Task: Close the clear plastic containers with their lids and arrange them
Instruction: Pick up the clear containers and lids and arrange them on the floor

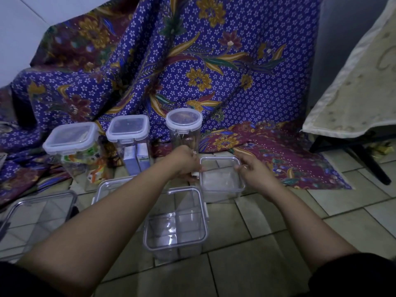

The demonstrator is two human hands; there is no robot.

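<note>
The person sat over a tiled floor (267, 228), both forearms stretched forward. Between the two hands stood a small square clear plastic container (221, 179), with its clear lid seeming to rest on top. The left hand (185, 165) was closed on the left edge of this container, where a white latch flap showed under the fingers. The right hand (255, 170) curled against the right edge, the fingers touching the rim. Holding from two opposite sides probably kept the lid level while the flaps were pressed down; I judged the closing of this one to be in progress, not finished.

Just in front of it, nearer to the person, stood a bigger square clear plastic container (175, 224), whose top looked not latched. A further clear container (113, 185) was partly hidden behind the left forearm, and another clear plastic container (36, 213) stood at the left edge of the view; whether these carried lids I could not tell.

Along the hanging blue flowered cloth (214, 71) three were already closed and set in a row: a square lidded container with colourful packets (72, 144), a square lidded container with small boxes (130, 138), and a tall round lidded container (184, 125). This row was probably the arrangement that the others must join.
</note>
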